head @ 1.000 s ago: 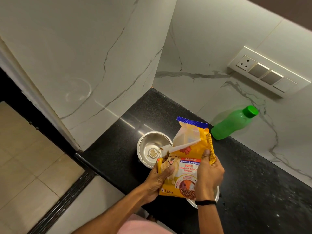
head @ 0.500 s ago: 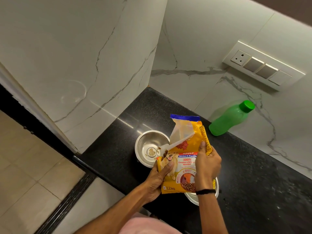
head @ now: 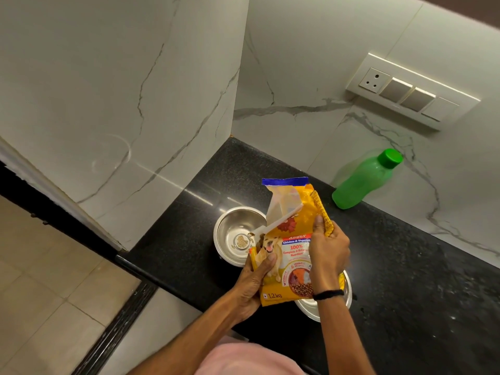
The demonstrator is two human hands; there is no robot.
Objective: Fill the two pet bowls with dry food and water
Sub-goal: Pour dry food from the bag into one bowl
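Note:
I hold a yellow dry-food bag (head: 293,220) with both hands above the black counter (head: 405,266). My left hand (head: 253,282) grips its lower left edge and my right hand (head: 328,251) grips its right edge. The bag's torn top leans toward a steel bowl (head: 232,226), and a few brown kibbles show at the opening beside the bowl's rim. A second steel bowl (head: 343,296) sits under the bag, mostly hidden. A green capped bottle (head: 365,180) leans against the back wall.
Marble walls close the counter on the left and behind. A switch panel (head: 411,92) is on the back wall. The counter's front edge (head: 130,262) drops to a tiled floor (head: 40,293) on the left.
The bag has stayed tilted over the left bowl with both hands in place. Kibble now shows at the bag's opening; the view has shifted slightly.

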